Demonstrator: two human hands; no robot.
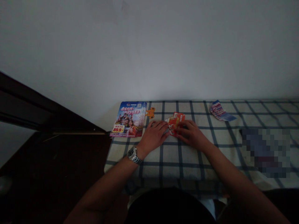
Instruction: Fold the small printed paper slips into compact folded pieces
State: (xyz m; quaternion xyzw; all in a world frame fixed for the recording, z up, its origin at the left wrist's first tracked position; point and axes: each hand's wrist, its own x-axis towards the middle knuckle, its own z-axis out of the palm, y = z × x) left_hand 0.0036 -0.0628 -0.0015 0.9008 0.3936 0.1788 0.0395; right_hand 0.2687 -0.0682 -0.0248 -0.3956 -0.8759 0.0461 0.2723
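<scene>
A small red and white folded paper (175,122) lies on the checked cloth (187,158). My left hand (153,135), with a metal watch (134,155) on its wrist, presses its fingertips on the paper's left edge. From the other side my right hand (192,133) pinches the paper's lower right part with bent fingers. Both hands meet at the paper.
A stack of colourful flyers (129,119) lies at the cloth's left end, with a small orange figure (150,112) beside it. Another folded flyer (220,112) lies at the far right near the wall. A blurred patch (266,152) covers part of the cloth. Dark furniture stands left.
</scene>
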